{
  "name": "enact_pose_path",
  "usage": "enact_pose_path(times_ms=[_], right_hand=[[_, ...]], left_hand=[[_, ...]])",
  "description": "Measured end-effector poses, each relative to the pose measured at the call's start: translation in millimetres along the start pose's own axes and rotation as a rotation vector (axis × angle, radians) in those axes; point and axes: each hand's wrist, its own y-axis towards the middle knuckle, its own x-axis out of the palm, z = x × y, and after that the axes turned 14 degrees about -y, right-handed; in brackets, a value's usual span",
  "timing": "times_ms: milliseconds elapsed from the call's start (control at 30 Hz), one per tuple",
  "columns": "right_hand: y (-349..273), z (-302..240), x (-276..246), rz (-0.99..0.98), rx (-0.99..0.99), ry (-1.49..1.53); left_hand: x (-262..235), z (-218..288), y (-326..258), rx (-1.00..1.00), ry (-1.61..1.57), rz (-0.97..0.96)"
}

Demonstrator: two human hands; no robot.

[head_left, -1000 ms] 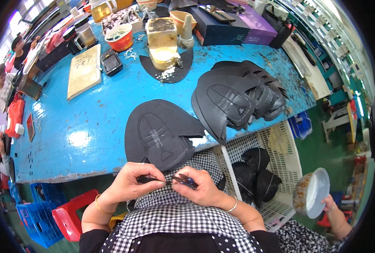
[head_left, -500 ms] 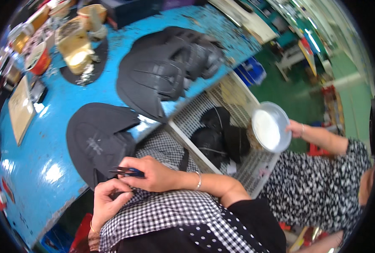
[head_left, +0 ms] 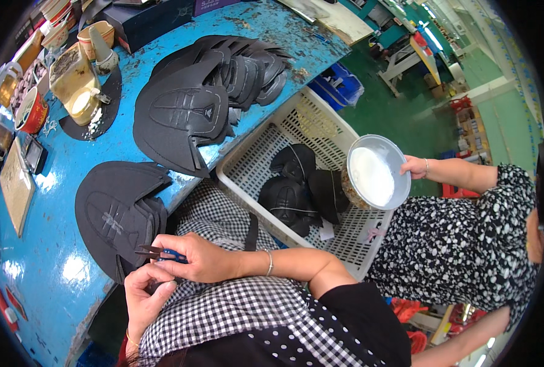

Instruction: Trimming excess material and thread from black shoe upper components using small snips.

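Note:
My right hand is closed round small thread snips with blue handles; their dark blades point left. Just below and touching it, my left hand has thumb and fingers pinched together; whatever they hold is too small or hidden to make out. Beside both hands, at the table's near edge, lies a small stack of black shoe uppers with pale marks on the top piece. Farther back sits a larger, overlapping pile of black shoe uppers. A black-and-white checked apron covers my lap.
Right of the blue table stands a white plastic crate with black pieces inside. Over it, another person's hand holds a clear tub with white contents. Cups, a glue pot and a board occupy the table's left.
The whole view has turned slightly right, so the table and its piles sit farther left in the picture. My hands stay together with the snips still held. The other person still holds the tub.

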Motion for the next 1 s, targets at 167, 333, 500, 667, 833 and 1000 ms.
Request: enact_pose_path(times_ms=[167, 333, 500, 667, 833, 1000], right_hand=[[-2, 4, 5, 0.021, -0.014, 0.034], [-4, 7, 5, 0.002, -0.01, 0.027], [-6, 18, 16, 0.098, -0.107, 0.038], [-7, 17, 17, 0.084, -0.101, 0.037], [-9, 12, 19, 0.123, -0.141, 0.046], [-16, 14, 14, 0.019, 0.085, 0.626]], left_hand=[[1, -1, -1, -0.01, -0.016, -0.004], [0, -5, -3, -0.005, 0.003, 0.004], [2, -8, -6, 0.007, 0.017, 0.01], [2, -9, -9, -0.001, 0.016, 0.016], [4, -9, -13, -0.004, 0.026, 0.048], [0, -15, -12, 0.12, 0.076, 0.085]])
